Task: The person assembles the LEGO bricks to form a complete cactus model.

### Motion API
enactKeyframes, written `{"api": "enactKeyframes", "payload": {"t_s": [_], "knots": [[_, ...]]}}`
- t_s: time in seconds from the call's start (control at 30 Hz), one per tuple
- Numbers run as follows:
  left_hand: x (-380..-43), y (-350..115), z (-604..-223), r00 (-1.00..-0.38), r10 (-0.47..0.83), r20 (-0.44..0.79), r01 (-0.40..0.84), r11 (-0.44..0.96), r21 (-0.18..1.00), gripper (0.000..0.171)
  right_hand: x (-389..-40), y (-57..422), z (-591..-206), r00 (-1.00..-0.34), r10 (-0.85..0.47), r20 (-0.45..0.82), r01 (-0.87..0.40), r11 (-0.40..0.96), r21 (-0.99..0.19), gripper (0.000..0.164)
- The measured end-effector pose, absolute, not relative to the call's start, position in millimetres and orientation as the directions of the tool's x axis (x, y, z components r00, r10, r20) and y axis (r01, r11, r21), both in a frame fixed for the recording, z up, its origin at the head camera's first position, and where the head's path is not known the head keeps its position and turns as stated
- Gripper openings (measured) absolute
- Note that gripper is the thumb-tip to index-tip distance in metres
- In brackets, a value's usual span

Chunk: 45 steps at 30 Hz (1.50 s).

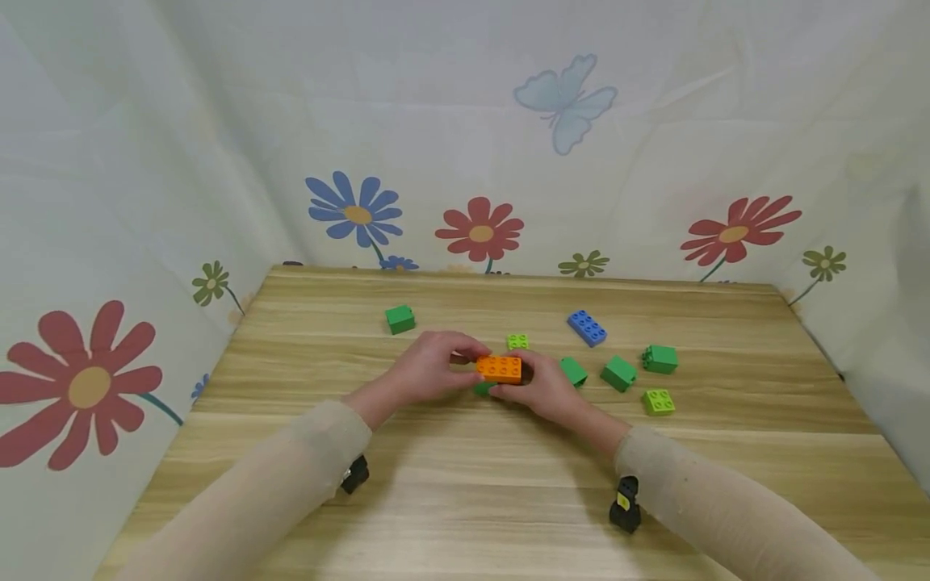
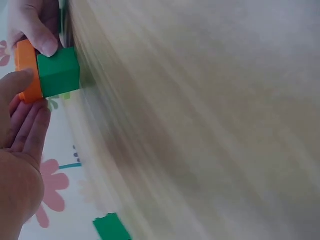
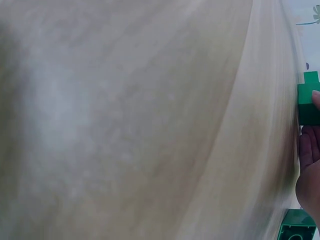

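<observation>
An orange toy building brick (image 1: pixel 500 369), its studs facing up, sits on top of a green brick (image 2: pixel 60 75). My left hand (image 1: pixel 429 367) pinches the orange brick at its left end, thumb on one long side and fingers on the other in the left wrist view. From the right, my right hand (image 1: pixel 545 387) grips the pair, its thumb (image 2: pixel 48 46) pressed on the green brick. Most of that green brick is hidden under the orange one in the head view. In the right wrist view only part of the right hand (image 3: pixel 310 182) shows.
Right of the hands lie green bricks (image 1: pixel 619 374), a lime brick (image 1: pixel 659 402) and a blue brick (image 1: pixel 587 328). Another lime brick (image 1: pixel 517 341) is just behind the hands. Farther left stands a green brick (image 1: pixel 400 319). A flowered cloth (image 1: pixel 436 145) hangs behind the wooden table (image 1: pixel 465 500).
</observation>
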<state>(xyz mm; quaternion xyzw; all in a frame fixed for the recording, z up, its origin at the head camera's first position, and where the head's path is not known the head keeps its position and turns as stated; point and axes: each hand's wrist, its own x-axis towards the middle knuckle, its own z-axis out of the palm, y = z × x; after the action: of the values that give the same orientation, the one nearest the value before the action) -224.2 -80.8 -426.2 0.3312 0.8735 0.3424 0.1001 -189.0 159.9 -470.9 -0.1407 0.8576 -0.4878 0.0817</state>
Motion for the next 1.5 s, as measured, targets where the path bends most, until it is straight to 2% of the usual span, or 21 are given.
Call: {"api": "enactKeyframes", "payload": {"t_s": [0.13, 0.37, 0.97, 1.23, 1.5], "knots": [[-225.9, -77.5, -425.2, -0.756, 0.653, 0.045, 0.536, 0.578, 0.616, 0.033, -189.0, 160.3, -470.1, -0.949, -0.315, -0.007, -0.158, 0.494, -0.855, 0.046], [-225.3, -76.1, -424.8, -0.747, 0.662, 0.064, 0.561, 0.574, 0.596, 0.032, -188.7, 161.5, -467.9, -0.951, -0.308, -0.017, -0.144, 0.494, -0.857, 0.046], [-220.7, -76.3, -435.0, -0.776, 0.623, 0.104, 0.509, 0.520, 0.686, 0.036, -187.4, 163.7, -469.4, -0.948, -0.318, -0.007, -0.155, 0.482, -0.862, 0.049], [-220.2, -79.2, -438.9, -0.800, 0.593, 0.098, 0.461, 0.500, 0.733, 0.042, -185.0, 166.1, -466.3, -0.947, -0.322, 0.000, -0.160, 0.473, -0.866, 0.055], [-219.3, -82.4, -438.9, -0.821, 0.568, 0.054, 0.406, 0.515, 0.755, 0.057, -181.0, 172.0, -459.5, -0.947, -0.322, 0.003, -0.168, 0.486, -0.858, 0.064]]}}
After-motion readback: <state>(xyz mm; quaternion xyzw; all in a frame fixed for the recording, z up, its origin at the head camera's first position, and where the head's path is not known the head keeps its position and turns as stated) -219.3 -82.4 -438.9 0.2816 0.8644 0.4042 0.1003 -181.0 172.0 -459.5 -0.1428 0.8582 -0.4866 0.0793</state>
